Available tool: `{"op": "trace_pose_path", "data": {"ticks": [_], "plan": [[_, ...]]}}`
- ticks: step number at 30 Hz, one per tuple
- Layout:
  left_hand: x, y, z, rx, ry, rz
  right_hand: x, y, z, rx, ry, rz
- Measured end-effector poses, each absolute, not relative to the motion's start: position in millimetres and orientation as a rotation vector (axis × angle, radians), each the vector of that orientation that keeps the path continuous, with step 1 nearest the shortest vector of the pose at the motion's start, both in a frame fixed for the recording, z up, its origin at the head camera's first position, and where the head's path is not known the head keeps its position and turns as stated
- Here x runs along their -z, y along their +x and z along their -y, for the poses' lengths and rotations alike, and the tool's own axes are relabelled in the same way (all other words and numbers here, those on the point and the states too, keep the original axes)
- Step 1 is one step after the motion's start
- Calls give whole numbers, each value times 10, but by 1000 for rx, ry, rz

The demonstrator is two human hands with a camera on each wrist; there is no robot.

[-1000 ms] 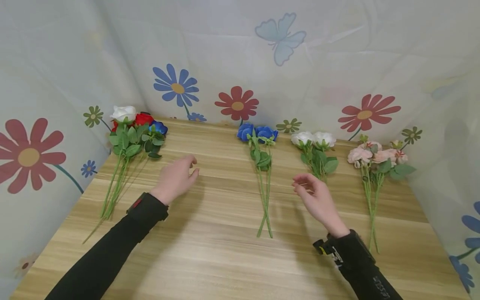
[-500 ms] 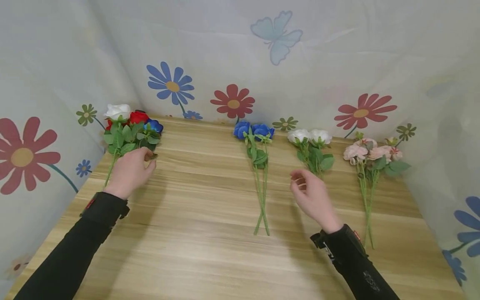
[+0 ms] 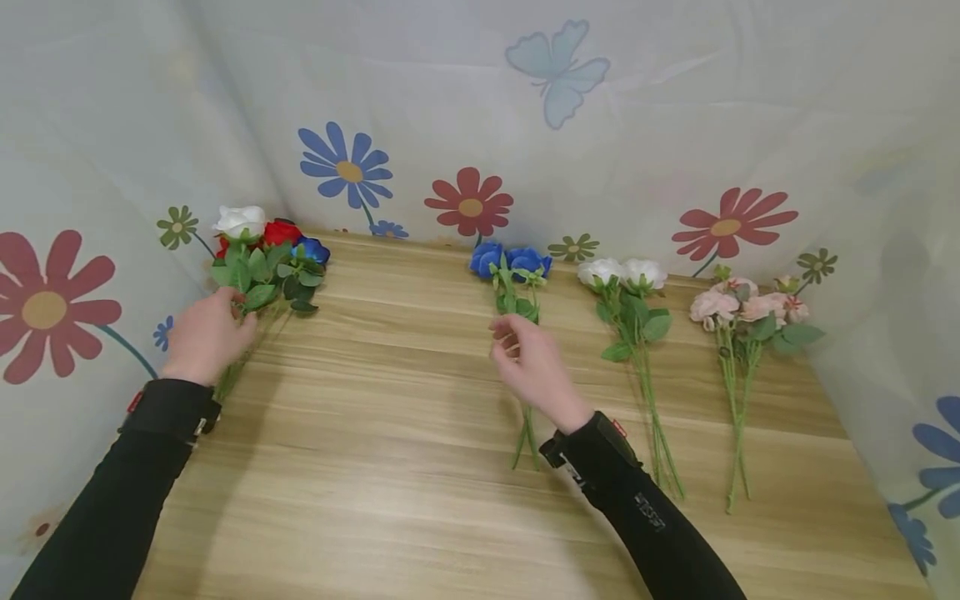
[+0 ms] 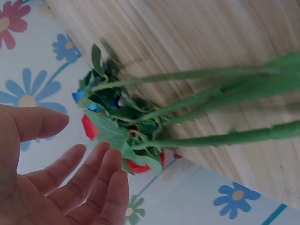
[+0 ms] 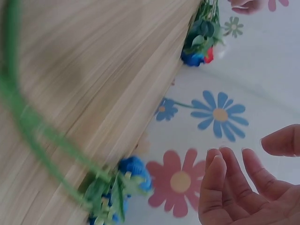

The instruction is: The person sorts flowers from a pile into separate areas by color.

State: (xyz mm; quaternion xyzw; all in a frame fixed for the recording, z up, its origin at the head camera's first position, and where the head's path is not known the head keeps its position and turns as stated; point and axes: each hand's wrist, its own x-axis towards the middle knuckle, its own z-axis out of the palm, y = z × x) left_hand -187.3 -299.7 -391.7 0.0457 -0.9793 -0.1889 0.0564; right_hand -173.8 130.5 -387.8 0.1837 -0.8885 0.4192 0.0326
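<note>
My left hand (image 3: 206,337) is at the stems of the mixed bunch at the far left, just below its leaves. This bunch has a white rose (image 3: 240,222), red roses (image 3: 282,232) and a blue rose (image 3: 311,249). In the left wrist view, the thumb and loosely bent fingers stand apart, with nothing between them, and green stems (image 4: 211,138) run past. Over the stems of two blue roses (image 3: 528,261) hovers my right hand (image 3: 536,367), hiding part of them. Its fingers are relaxed and hold nothing in the right wrist view.
White roses (image 3: 643,273) lie right of the blue ones, their stems (image 3: 656,425) toward me. Pink flowers (image 3: 715,307) lie farther right. All rest on a wood-grain table (image 3: 390,500), with a flower-printed curtain (image 3: 420,83) behind and at the sides.
My left hand has moved left from the bare tabletop to the mixed bunch's stems. My right hand has shifted left from the white roses to above the blue roses' stems.
</note>
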Motion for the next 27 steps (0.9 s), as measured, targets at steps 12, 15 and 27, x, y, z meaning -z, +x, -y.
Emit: {"op": "trace_pose_path", "data": {"ticks": [12, 15, 27], "plan": [[4021, -1904, 3250, 606, 230, 3070, 3923, -1703, -781, -1268, 745, 2745], [4053, -1929, 3293, 590, 223, 3107, 3915, -1702, -731, -1272, 758, 2768], [4111, -2000, 3399, 608, 173, 3156, 3910, -1678, -689, -1286, 791, 2800]]}}
